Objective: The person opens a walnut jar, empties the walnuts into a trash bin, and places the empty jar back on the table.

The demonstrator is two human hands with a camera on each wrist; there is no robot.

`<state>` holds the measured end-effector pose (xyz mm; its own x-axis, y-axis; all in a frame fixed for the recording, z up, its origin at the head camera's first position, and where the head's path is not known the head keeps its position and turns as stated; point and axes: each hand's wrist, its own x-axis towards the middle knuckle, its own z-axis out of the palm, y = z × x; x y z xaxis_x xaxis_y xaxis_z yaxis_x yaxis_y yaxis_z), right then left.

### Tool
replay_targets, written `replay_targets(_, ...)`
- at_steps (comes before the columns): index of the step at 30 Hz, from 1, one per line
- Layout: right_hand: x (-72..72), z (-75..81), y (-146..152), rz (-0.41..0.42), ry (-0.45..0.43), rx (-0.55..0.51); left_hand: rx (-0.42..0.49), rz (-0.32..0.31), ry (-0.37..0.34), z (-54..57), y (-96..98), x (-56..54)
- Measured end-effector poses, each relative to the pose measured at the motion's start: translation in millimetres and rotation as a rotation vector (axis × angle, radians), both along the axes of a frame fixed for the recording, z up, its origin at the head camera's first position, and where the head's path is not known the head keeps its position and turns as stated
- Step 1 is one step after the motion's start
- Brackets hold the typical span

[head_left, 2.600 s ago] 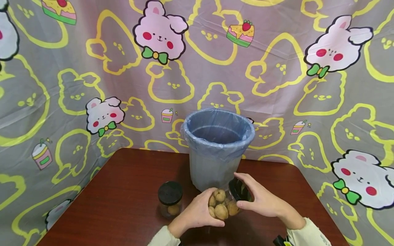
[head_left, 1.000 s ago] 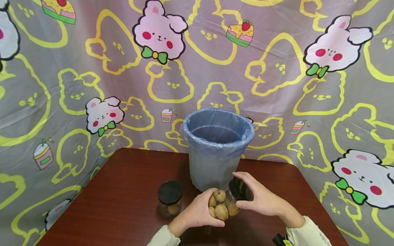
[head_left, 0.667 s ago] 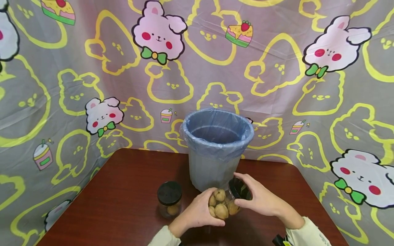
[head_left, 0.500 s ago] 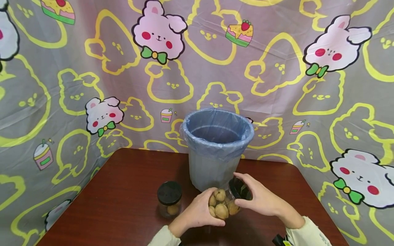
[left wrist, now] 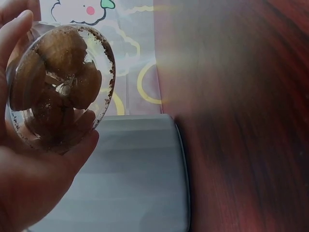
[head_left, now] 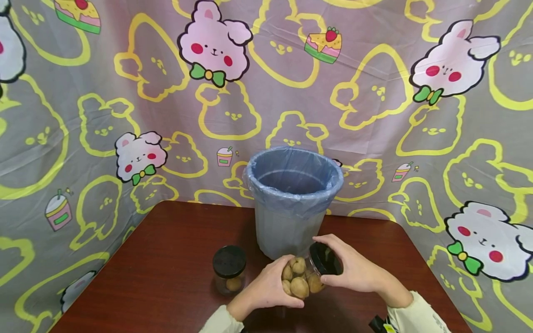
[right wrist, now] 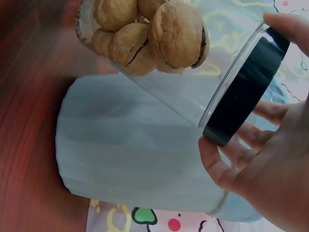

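Observation:
A clear jar (right wrist: 166,92) of walnuts (head_left: 299,286) is held tilted above the table, in front of the bin. My left hand (head_left: 270,284) grips the jar around its lower part; the left wrist view looks into its base, where dark crumbs line the edge. My right hand (head_left: 358,268) holds the jar's black lid (right wrist: 248,87) by its rim, thumb and fingers on opposite sides. The lid sits over the jar's mouth; how tightly it is fastened cannot be told. To the left, a second jar (head_left: 229,283) with a black lid stands upright, a walnut visible inside.
Behind the hands stands a grey bin (head_left: 287,231) lined with a blue plastic bag (head_left: 297,199). Everything rests on a dark reddish-brown table (head_left: 179,259). A cartoon-printed cloth (head_left: 166,92) hangs around its back and sides.
The right hand's fingertips have shifted slightly on the lid, the thumb a little lower and rightward. The left hand, both jars and the bin stay practically where they were.

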<state>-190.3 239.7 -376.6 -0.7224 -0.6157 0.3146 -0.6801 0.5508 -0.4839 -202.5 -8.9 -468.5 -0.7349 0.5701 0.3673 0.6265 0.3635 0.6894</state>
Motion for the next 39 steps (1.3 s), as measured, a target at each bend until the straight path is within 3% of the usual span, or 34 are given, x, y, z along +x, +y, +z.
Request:
replay_targets(8,-2.1,0.6,3.0,0.091,0.021,-0.023,0.014,-0.027,-0.009,-0.9,-0.8,-1.0)
replay_targets(13,-1.3,1.0,4.2,0.103,0.011,-0.015,0.016,-0.025,-0.020,-1.1,-0.7,-1.2)
replay_targets(16,0.6,1.1,3.7,0.071,-0.011,0.000,0.013,-0.014,-0.022,-1.8,-0.4,-1.4)
replay_targets(22,4.0,0.8,-0.5,-0.075,-0.088,0.017,0.013,0.004,0.003,-2.3,1.2,-1.6)
replay_targets(29,2.3,-0.7,-2.9,-0.192,-0.143,0.033,0.000,0.064,0.014,-1.7,3.6,0.2)
replay_targets(34,0.9,-1.2,-3.2,-0.221,-0.165,0.048,-0.012,0.090,0.017,-1.2,4.5,1.0)
replay_targets(39,1.1,-1.0,-2.6,-0.199,-0.154,0.047,-0.007,0.083,0.029,-1.0,4.4,1.2)
